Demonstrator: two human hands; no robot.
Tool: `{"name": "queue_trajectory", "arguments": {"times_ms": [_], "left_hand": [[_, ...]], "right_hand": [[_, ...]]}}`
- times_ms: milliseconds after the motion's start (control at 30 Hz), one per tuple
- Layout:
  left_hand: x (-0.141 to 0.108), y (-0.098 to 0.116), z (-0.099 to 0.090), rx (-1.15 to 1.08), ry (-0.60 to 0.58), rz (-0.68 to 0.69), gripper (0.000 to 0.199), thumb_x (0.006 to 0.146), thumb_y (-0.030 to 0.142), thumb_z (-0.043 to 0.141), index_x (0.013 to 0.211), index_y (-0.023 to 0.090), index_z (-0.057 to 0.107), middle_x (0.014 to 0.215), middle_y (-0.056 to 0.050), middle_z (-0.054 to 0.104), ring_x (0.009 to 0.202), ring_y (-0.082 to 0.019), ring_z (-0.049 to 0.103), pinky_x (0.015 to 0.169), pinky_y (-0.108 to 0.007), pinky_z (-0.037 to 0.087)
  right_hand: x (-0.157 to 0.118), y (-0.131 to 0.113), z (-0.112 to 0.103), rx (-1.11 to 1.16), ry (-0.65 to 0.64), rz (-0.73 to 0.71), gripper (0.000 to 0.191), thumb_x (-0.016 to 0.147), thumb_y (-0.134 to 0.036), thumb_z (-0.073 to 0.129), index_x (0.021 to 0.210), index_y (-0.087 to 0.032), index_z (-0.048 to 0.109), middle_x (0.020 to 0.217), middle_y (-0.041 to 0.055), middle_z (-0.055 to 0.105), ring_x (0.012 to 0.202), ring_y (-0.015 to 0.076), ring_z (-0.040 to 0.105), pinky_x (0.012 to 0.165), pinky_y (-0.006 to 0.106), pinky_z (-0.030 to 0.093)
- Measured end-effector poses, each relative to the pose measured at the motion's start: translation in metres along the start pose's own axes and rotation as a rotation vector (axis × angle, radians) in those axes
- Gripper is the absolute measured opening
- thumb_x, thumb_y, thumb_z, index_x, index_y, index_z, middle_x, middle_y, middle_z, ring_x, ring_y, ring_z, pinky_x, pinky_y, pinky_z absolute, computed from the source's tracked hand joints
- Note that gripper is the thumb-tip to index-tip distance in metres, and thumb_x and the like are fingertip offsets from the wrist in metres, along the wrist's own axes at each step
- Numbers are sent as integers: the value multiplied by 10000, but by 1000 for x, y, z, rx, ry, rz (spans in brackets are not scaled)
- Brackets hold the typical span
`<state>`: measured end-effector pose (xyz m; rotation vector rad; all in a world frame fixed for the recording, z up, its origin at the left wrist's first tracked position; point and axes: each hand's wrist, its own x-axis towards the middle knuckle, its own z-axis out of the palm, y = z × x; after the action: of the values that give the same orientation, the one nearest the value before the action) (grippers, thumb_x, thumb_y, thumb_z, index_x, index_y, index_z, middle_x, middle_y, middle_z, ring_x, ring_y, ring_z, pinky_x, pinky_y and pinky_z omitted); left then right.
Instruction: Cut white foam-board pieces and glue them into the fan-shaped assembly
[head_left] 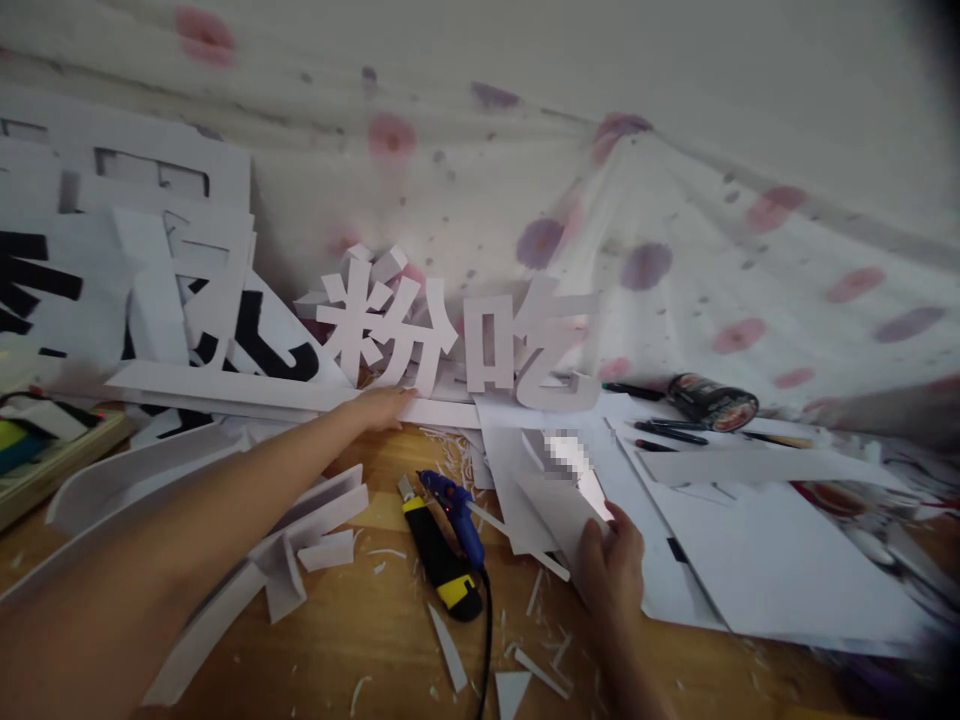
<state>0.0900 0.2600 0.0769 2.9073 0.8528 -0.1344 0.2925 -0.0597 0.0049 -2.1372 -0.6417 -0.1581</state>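
Probably the likeliest trouble is at the middle of the frame, where the white cut-board character 粉 (412, 335) and its neighbour, the white cut-board character 吃 (555, 310), stand upright on narrow bases: a nudge from the left hand (384, 407) could tip the first one, since the fingers lie right at its foot. The long flat white strip (442, 414) under that hand could also shift and disturb it. Just below centre, the blue plastic glue gun (469, 530) shows a small red light, so its nozzle may be hot; it lies against the black-and-yellow utility knife (431, 555), whose metal tip points up the frame. A tug on the thin black cable (487, 640) could drag the gun, and a forearm brushing past could meet nozzle or blade.

The left hand has its fingers stretched out low over the strip, touching it; whether it also pinches the strip, I cannot tell. Right of centre, in the lower half, the right hand (616, 550) is closed, thumb against fingers, around the lower edge of a flat pale object (559, 510) with a bright, pixelated upper part. What that object is stays unclear.
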Motion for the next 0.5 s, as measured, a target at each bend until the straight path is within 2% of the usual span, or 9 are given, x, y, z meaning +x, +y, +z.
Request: {"name": "queue_trajectory", "arguments": {"times_ms": [133,233,367,500], "left_hand": [[-2,-4,-5,1,16,-8,703,767,226,613,1397,221,303,1386,-119,474,1233,-267,466,999,-327,343],[-3,-10,-8,-4,19,-26,758,770,247,621,1423,241,237,1407,-120,448,1237,-273,462,991,-342,359],[-9,-26,-5,-4,9,-62,819,743,249,667,1428,172,224,1411,-184,419,1238,-312,459,974,-367,385],[-21,-46,0,-5,24,-62,740,770,243,664,1400,158,284,1403,-170,423,1252,-293,440,1004,-384,372]], "right_hand": [[1,4,1,-98,-78,16,565,788,-491,395,1244,-164,459,1086,135,512,1001,313,508,723,380,403],[1,7,1,-151,-78,-21,539,802,-493,369,1221,-175,486,1057,131,514,998,318,501,727,390,404],[2,16,4,-201,11,-138,481,823,-448,370,1158,-152,546,972,134,531,964,318,496,766,428,407],[4,18,3,-281,190,-334,479,844,-464,391,1083,-103,597,977,175,537,990,335,478,861,514,377]]}}
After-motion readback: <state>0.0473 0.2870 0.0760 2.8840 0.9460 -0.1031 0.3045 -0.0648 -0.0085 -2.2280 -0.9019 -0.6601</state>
